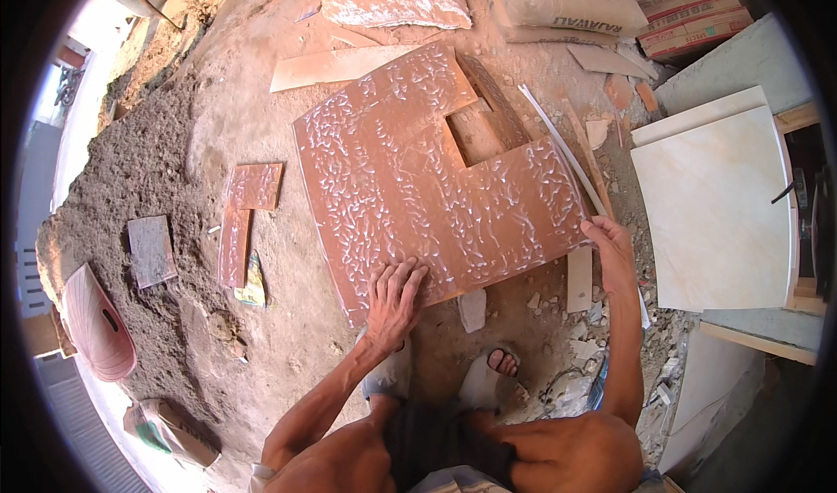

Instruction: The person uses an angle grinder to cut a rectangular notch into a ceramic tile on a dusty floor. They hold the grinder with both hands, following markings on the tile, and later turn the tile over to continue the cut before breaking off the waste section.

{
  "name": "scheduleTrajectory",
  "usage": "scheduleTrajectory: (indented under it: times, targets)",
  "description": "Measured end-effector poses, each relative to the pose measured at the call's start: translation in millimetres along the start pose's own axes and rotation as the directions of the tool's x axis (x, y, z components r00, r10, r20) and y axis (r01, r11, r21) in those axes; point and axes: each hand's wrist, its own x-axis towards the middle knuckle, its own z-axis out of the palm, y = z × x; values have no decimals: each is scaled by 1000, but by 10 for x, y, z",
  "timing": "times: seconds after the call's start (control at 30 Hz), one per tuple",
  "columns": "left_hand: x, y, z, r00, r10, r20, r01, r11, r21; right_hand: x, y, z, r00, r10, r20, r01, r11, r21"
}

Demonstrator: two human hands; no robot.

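Note:
A large brown tile point(375, 188), back face up with white streaks, lies before me. A rectangular notch is cut into its far right side, and another brown tile piece point(499, 109) shows beneath it there. My left hand point(397, 297) rests palm down near the tile's close edge, its fingers laid over the surface. At the right corner, my right hand point(609, 236) pinches the tile's edge between thumb and fingers. Close by the right hand, a thin white strip point(558, 140) lies on the ground, its lower end by the corner.
Left stand small tile offcuts point(235, 244), a grey rectangular piece point(152, 251) and a pile of grey mortar or sand point(131, 179). Full sacks point(558, 9) and a carton point(693, 22) lie at the back right. Cream tiles point(711, 214) lean at right, beside rubble point(593, 349).

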Motion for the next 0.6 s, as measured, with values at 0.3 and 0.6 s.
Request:
scheduleTrajectory:
  times: [0.3,0.6]
  targets:
    - [112,-177,-1134,963,163,-212,-134,980,145,-598,-1810,390,956,-275,103,273,961,36]
    - [754,-1173,-3401,854,-166,-493,286,942,178,642,-3194,1354,616,-685,389,786,567,-247]
